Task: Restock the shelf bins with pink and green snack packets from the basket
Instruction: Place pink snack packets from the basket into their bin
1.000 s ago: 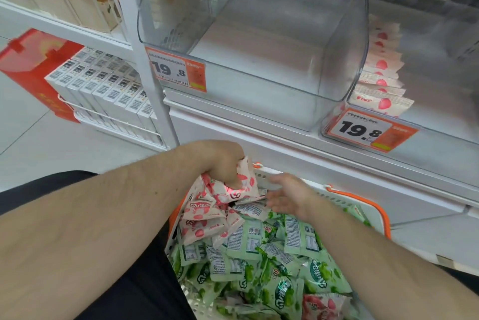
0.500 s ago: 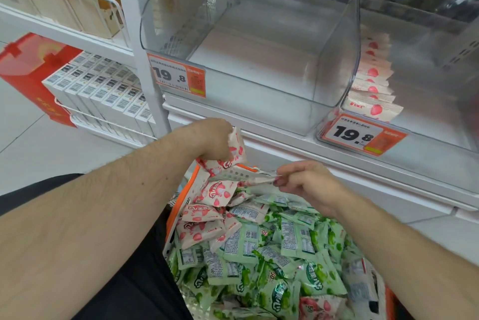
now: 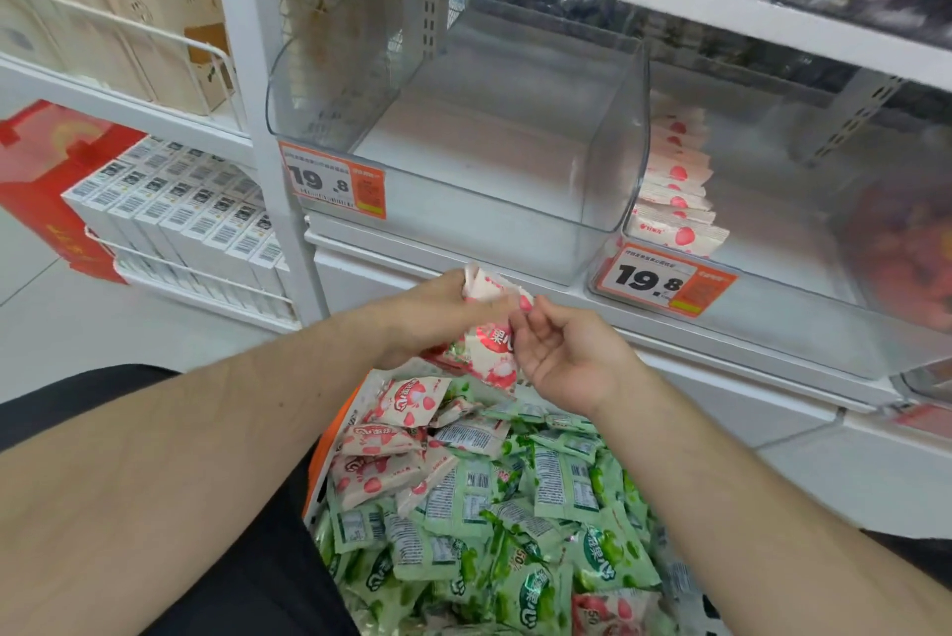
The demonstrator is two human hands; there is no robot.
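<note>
Packets first: the left hand [image 3: 438,321] has its fingers curled round a bunch of pink packets [image 3: 487,347], held up just above the basket [image 3: 322,455] and below the shelf edge. The right hand [image 3: 561,362] is right beside it, palm up, fingers loosely curled, fingertips touching the bunch near the top. Can't tell if it's really pinching anything, looks more like steadying to me.

What I'd worry about: that bunch is several slippery packets fanned out in one grip, so on the way up one could slide out and drop back into the pile or onto the floor. The other trap is the bins. The clear bin [image 3: 463,161] straight ahead has nothing in it, while the right bin [image 3: 772,202] already has a stack of pink packets [image 3: 675,202] against its left wall, so I reckon the pink ones belong there, and dumping them in the nearer one would mix things up.

Around it: green packets [image 3: 515,532] fill most of the basket, a few pinks on the left. Orange price tags [image 3: 335,182] hang on the bin fronts, and white boxes [image 3: 196,223] sit on the lower left rack. The bin's raised front lip is what the hands have to clear.
</note>
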